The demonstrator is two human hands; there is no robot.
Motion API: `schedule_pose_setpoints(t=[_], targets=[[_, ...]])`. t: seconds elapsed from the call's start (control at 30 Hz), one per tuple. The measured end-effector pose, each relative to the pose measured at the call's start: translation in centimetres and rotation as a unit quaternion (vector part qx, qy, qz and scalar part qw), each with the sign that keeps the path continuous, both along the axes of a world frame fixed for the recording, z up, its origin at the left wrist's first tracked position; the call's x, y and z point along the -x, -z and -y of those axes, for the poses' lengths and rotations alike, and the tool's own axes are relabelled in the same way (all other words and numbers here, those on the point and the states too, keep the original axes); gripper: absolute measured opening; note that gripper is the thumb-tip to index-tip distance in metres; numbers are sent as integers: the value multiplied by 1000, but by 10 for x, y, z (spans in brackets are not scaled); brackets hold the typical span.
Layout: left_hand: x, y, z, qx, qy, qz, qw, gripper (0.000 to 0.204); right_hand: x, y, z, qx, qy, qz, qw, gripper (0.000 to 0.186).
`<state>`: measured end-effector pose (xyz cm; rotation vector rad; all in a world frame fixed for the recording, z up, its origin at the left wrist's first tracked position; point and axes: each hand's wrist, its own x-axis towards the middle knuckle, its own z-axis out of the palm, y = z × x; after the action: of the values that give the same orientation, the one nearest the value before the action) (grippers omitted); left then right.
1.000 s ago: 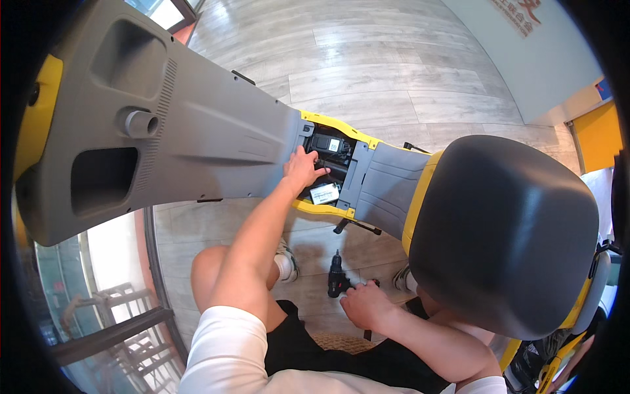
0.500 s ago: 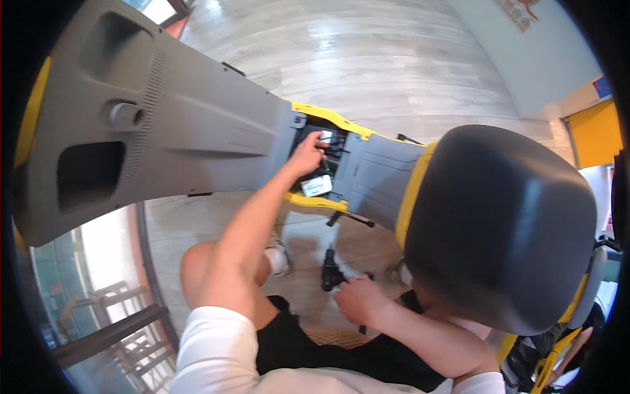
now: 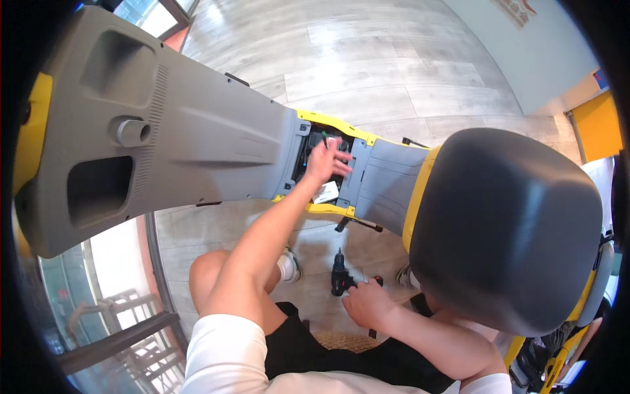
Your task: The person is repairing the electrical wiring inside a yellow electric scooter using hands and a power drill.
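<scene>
My left hand [image 3: 323, 163] is over the compartment [image 3: 289, 177] in the floor of a grey and yellow scooter. Its fingers are spread, some slightly blurred. A small green-ended piece [image 3: 324, 137] shows beside the fingertips; whether they touch it is unclear. Below the hand lies a white-labelled block [image 3: 326, 192] inside the compartment, among dark parts and wires that the hand partly covers. My right hand [image 3: 369, 303] is wrapped round the grip of a black cordless drill [image 3: 340, 277], held low between my knees and the scooter, its bit pointing toward the scooter.
The scooter's grey front panel [image 3: 197, 125] with storage pockets stretches to the left. A large black seat [image 3: 505, 230] rises at the right. Short black bars [image 3: 359, 224] stick out of the scooter's near side. Wood-look floor [image 3: 367, 59] lies beyond, with a glass door at lower left.
My left hand has shifted slightly right over the compartment, its fingers now more spread. The drill has turned a little more upright in my right hand. The whole view has shifted slightly.
</scene>
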<state>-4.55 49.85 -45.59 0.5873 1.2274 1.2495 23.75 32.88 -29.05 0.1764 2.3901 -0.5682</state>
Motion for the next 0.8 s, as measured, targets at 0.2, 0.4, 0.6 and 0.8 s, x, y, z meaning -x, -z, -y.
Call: schedule_pose_setpoints(t=[0.2, 0.4, 0.6, 0.8], targets=[[30, -2, -15, 7, -83, -480, 873, 74, -5, 6, 3, -6, 7, -27, 1000, 21], [52, 3, -6, -109, 139, -647, 742, 60, -9, 4, 6, -11, 21, -41, 999, 17], [52, 4, -18, -129, 163, -730, 651, 69, -9, 2, 7, 20, -4, 6, 1000, 24], [49, 11, -24, -88, 189, -781, 588, 66, -6, 3, 3, 22, -9, 17, 1000, 25]])
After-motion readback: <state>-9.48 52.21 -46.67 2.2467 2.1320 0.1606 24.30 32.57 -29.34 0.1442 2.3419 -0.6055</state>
